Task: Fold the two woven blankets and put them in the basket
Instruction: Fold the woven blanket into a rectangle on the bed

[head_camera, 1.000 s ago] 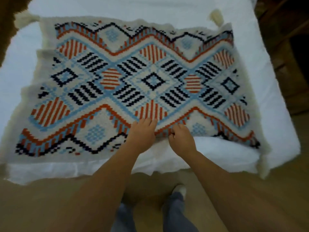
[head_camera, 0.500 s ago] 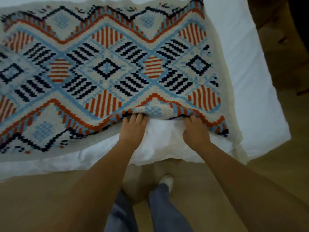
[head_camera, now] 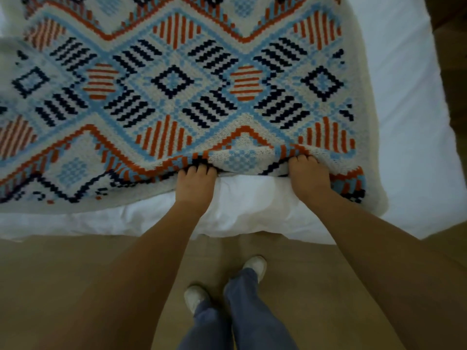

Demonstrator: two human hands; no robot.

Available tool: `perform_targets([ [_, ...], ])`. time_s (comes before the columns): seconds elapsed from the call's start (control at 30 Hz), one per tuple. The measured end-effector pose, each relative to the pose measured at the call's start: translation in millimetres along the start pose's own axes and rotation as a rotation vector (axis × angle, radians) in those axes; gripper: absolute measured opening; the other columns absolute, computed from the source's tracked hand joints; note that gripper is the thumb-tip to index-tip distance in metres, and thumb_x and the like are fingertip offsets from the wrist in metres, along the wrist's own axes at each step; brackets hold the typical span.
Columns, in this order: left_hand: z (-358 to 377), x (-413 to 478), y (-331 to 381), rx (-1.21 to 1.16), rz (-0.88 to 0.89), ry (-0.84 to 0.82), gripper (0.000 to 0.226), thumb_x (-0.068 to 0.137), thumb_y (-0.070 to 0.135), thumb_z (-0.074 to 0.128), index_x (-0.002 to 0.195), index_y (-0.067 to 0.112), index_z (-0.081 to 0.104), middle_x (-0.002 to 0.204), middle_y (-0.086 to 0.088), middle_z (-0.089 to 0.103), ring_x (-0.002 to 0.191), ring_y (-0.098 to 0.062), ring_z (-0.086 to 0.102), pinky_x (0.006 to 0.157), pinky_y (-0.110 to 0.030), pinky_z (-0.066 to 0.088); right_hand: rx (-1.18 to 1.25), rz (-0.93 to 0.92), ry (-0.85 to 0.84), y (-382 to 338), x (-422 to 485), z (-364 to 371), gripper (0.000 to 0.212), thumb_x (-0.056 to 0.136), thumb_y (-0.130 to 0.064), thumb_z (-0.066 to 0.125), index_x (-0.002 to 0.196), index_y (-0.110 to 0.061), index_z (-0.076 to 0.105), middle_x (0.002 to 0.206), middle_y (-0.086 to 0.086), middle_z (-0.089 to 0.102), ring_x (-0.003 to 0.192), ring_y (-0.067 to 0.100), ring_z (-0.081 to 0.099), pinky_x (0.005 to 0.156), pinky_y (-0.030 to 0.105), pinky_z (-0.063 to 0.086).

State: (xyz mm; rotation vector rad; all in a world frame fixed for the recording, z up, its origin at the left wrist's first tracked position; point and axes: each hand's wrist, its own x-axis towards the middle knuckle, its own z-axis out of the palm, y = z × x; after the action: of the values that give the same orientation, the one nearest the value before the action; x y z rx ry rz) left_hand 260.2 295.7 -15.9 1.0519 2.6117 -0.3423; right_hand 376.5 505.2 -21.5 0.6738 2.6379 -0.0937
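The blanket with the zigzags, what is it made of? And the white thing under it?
The blanket looks like thick woven or knitted yarn, maybe wool or cotton: the pattern is built from small blocky stitches, and the surface is matte and fuzzy. The white bedding under it looks like smooth cotton cloth over soft padding: it creases and puffs up.

Left hand (head_camera: 195, 184) and right hand (head_camera: 307, 176) apart at near edge of blanket (head_camera: 177, 84); blanket on bed (head_camera: 404, 109), stretching beyond and left of hands. Shoes (head_camera: 255, 265) on floor (head_camera: 50, 269) behind hands.

Coarse woven blanket (head_camera: 177, 79) on smooth white cotton bedding (head_camera: 404, 122).
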Motion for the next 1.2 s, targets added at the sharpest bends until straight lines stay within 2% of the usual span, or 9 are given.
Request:
perform_targets([
  [0.13,2,-26,2,0.003,0.064,-0.048,0.037,0.092,0.010,0.037,0.128,0.012,0.043,0.132,-0.011,0.049,0.118,-0.030,0.047,0.093,-0.040,0.037,-0.025,-0.044,-0.080,6,-24,-1,0.024,0.092,-0.008,0.042,0.114,-0.006,0.050,0.110,0.016,0.059,0.097,0.033,0.058,0.076,0.039,0.046],
  [0.3,14,-69,-4,0.044,0.248,-0.228,0.049,0.087,0.018,0.056,0.133,0.017,0.039,0.129,-0.006,0.049,0.114,-0.025,0.049,0.088,-0.036,0.045,-0.185,-0.123,-0.451,7,-54,-5,0.020,0.093,-0.012,0.042,0.106,-0.012,0.057,0.077,0.004,0.050,0.065,0.019,0.047,0.065,0.033,0.041],
  [0.4,12,-77,-1,0.003,0.184,-0.308,0.056,0.085,0.017,0.059,0.135,0.013,0.034,0.135,-0.010,0.043,0.119,-0.028,0.047,0.093,-0.039,0.042,-0.177,-0.133,-0.318,-2,-58,-6,0.019,0.093,-0.014,0.044,0.109,-0.010,0.053,0.101,0.011,0.057,0.084,0.026,0.054,0.067,0.036,0.042],
  [0.6,-3,-72,25,-0.034,0.233,-0.273,0.041,0.089,0.011,0.041,0.130,0.011,0.040,0.126,-0.012,0.050,0.112,-0.029,0.051,0.089,-0.037,0.042,-0.001,-0.009,-0.174,-1,-74,7,0.031,0.092,-0.019,0.045,0.121,-0.009,0.046,0.128,0.016,0.044,0.114,0.032,0.043,0.087,0.042,0.041],
  [0.87,-37,-27,108,-0.029,0.371,-0.202,0.035,0.094,0.016,0.039,0.129,0.010,0.041,0.122,-0.013,0.049,0.109,-0.030,0.048,0.086,-0.038,0.040,0.258,0.367,0.022,88,-83,14,0.040,0.088,-0.027,0.049,0.123,-0.007,0.043,0.130,0.018,0.040,0.116,0.035,0.037,0.090,0.043,0.038],
  [1.03,-55,10,190,-0.121,0.415,-0.211,0.040,0.093,0.018,0.043,0.132,0.011,0.038,0.127,-0.012,0.046,0.114,-0.029,0.046,0.087,-0.038,0.040,0.578,0.606,-0.130,138,-80,30,0.073,0.084,-0.048,0.058,0.138,-0.015,0.021,0.132,0.016,0.041,0.119,0.035,0.042,0.097,0.048,0.038],
  [1.1,-61,18,215,-0.139,0.446,-0.214,0.038,0.093,0.018,0.044,0.130,0.011,0.040,0.123,-0.012,0.047,0.110,-0.029,0.048,0.078,-0.036,0.038,0.821,0.546,-0.108,150,-82,36,0.055,0.086,-0.037,0.060,0.125,-0.009,0.035,0.116,0.016,0.055,0.104,0.032,0.055,0.085,0.042,0.047],
  [1.17,-68,26,235,-0.145,0.457,-0.221,0.035,0.093,0.018,0.045,0.127,0.011,0.041,0.122,-0.012,0.047,0.108,-0.029,0.048,0.077,-0.037,0.040,0.924,0.483,-0.018,160,-88,45,0.022,0.090,-0.029,0.056,0.089,-0.009,0.048,0.086,0.010,0.058,0.084,0.028,0.057,0.068,0.034,0.045],
  [1.2,-71,30,242,-0.144,0.453,-0.228,0.036,0.093,0.017,0.045,0.128,0.011,0.040,0.123,-0.012,0.047,0.109,-0.029,0.048,0.081,-0.038,0.041,0.935,0.490,0.012,166,-92,50,0.028,0.091,-0.028,0.054,0.071,-0.013,0.043,0.073,0.004,0.052,0.077,0.025,0.053,0.062,0.031,0.040],
])
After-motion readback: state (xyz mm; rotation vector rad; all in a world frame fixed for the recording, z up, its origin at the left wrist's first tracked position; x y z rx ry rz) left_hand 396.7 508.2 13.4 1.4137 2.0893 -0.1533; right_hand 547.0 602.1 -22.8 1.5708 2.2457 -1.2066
